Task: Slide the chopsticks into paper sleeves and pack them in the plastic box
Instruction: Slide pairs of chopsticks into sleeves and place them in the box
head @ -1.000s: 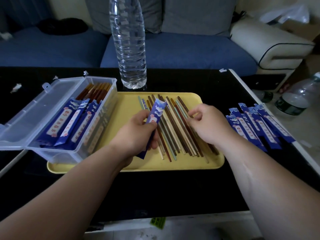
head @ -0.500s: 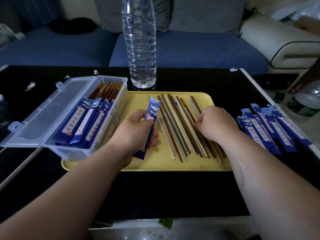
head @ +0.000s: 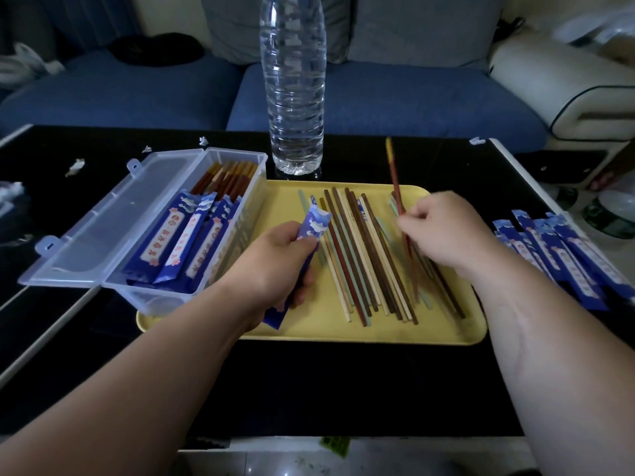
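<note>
Several loose chopsticks (head: 360, 262) lie spread on a yellow tray (head: 309, 329). My left hand (head: 275, 262) grips a blue paper sleeve (head: 312, 225) above the tray's left half. My right hand (head: 443, 231) pinches a reddish-brown chopstick (head: 395, 180) whose far end is tilted up off the tray, over the black table. A clear plastic box (head: 147, 290) stands with its lid open on the tray's left end. It holds several sleeved chopsticks (head: 192, 242).
A pile of empty blue sleeves (head: 563, 255) lies on the black table (head: 309, 383) to the right of the tray. A tall clear water bottle (head: 293, 84) stands just behind the tray. Paper scraps lie at the far left. A blue sofa is beyond the table.
My right hand has picked a reddish-brown chopstick out of the pile and raised its far end. My left hand still holds the sleeve in about the same place.
</note>
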